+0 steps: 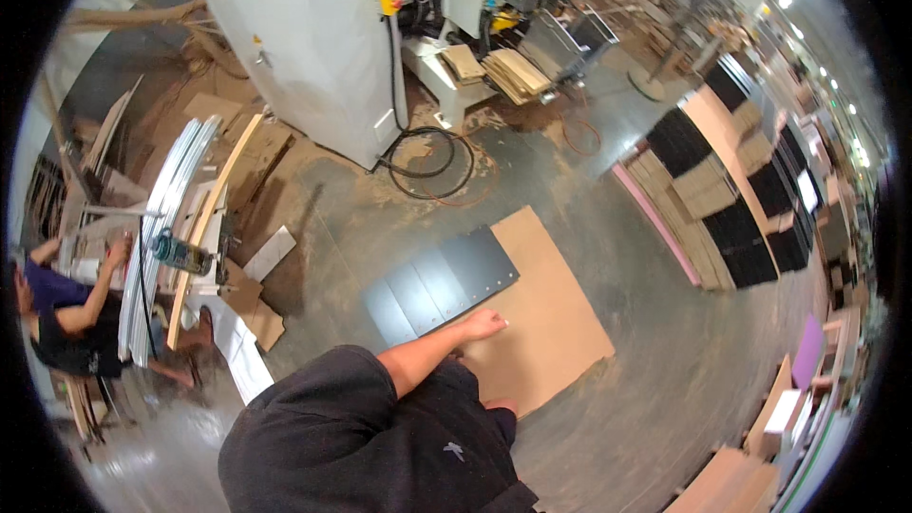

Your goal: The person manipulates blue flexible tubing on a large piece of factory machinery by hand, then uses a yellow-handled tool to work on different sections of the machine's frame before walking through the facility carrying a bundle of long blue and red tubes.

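Observation:
My left hand (486, 325) reaches out over a brown cardboard sheet (546, 323) on the floor. Its fingers are closed, with a tiny pale spot at the tips that is too small to name. Just beyond the hand, several dark grey flat panels (437, 280) lie side by side, partly on the sheet. Small light dots mark the near right edge of the panels. My right hand does not show clearly; a patch of skin beside my dark clothing could be a leg.
A grey machine cabinet (304, 57) stands ahead, with a coiled black cable (427, 166) at its foot. Stacked black and tan boards (708, 190) stand right. At left, another person (71, 309) is near long white strips (171, 218) and a dark bottle (180, 254). Cardboard scraps (252, 304) lie nearby.

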### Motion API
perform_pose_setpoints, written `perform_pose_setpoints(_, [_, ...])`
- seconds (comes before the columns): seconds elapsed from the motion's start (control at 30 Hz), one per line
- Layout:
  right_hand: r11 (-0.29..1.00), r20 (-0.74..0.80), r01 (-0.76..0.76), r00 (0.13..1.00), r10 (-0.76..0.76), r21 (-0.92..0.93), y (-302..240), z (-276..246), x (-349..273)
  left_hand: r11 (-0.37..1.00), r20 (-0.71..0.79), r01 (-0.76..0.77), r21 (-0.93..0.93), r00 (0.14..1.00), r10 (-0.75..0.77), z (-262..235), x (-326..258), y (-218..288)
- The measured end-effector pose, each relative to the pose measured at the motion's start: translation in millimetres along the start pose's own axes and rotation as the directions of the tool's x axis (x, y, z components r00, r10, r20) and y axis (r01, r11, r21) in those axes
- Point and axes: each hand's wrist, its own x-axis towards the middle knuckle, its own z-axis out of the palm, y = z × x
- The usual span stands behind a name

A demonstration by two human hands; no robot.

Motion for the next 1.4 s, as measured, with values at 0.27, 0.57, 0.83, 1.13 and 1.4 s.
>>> perform_pose_setpoints(0.27, [0.995, 0.026, -0.086, 0.996, 0.087, -0.054, -92, -96, 105, 0.966, -0.237, 0.249, 0.075, 0.945, -0.225, -16, 51, -60])
perform_pose_setpoints(0.57, [0.988, -0.022, -0.051, 0.998, 0.054, 0.144, -288, -215, 307, 0.564, -0.198, 0.670, -0.483, 0.544, -0.816, 23, 47, -68])
perform_pose_setpoints(0.83, [0.978, 0.011, 0.159, 0.987, -0.162, 0.135, -530, -230, 405, 0.779, -0.205, 0.385, -0.495, 0.819, -0.536, 37, 260, 90])
perform_pose_setpoints(1.13, [0.914, 0.119, 0.365, 0.930, -0.348, -0.175, -531, -220, 499, 0.682, -0.238, 0.096, -0.725, 0.894, -0.380, -73, 393, 302])
perform_pose_setpoints(1.4, [0.667, 0.372, 0.427, 0.898, -0.234, -0.611, -654, -204, 624, 0.578, -0.323, 0.060, -0.814, 0.780, -0.536, -132, 460, 342])
